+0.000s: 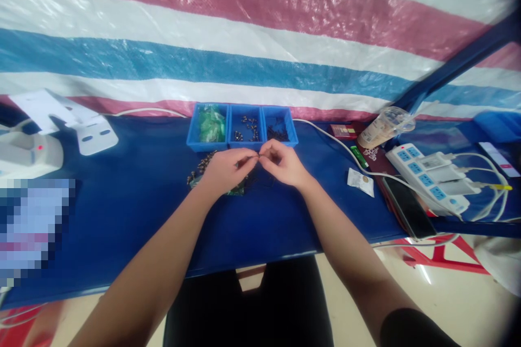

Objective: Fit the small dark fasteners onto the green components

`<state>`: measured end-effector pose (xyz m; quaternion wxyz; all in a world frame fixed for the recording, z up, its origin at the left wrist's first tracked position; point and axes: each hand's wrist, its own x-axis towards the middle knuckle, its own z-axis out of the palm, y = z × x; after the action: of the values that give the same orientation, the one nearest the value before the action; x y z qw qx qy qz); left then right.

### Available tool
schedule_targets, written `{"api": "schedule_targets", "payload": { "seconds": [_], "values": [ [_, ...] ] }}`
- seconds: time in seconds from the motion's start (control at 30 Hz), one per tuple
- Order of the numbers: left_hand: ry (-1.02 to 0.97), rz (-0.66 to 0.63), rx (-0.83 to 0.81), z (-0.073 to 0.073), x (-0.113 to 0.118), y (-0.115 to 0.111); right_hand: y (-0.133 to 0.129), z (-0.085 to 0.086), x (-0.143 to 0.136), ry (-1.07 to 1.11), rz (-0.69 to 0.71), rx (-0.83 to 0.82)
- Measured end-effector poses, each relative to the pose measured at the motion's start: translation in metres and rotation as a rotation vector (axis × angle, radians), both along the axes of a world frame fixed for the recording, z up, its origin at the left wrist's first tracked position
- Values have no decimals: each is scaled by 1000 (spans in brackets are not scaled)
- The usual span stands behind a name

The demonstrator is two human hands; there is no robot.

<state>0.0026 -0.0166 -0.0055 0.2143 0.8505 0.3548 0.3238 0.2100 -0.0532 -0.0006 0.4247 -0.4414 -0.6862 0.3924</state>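
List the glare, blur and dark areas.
Head view: glare speckles the striped sheet; the right corners are dark; detail between the left hand and right hand is too soft to read; coarse pixels mask a patch at the left edge.

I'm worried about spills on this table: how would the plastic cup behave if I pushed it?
The plastic cup would probably weigh more than an empty one, as brownish contents show inside. Its clear wall looks like thin plastic, so it may flex if squeezed. It looks taller than wide, so a push near the rim could tip it.
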Motion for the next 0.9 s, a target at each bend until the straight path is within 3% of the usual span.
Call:
{"api": "schedule_targets", "payload": {
  "seconds": [0.4, 0.9],
  "values": [
    [-14, 45, -25, 2, 0, -1, 0, -2, -5, 60, -70, 105],
    [-33, 41, -62, 5, -1, -4, 0, -1, -11, 38, -139, 80]
  ]
}}
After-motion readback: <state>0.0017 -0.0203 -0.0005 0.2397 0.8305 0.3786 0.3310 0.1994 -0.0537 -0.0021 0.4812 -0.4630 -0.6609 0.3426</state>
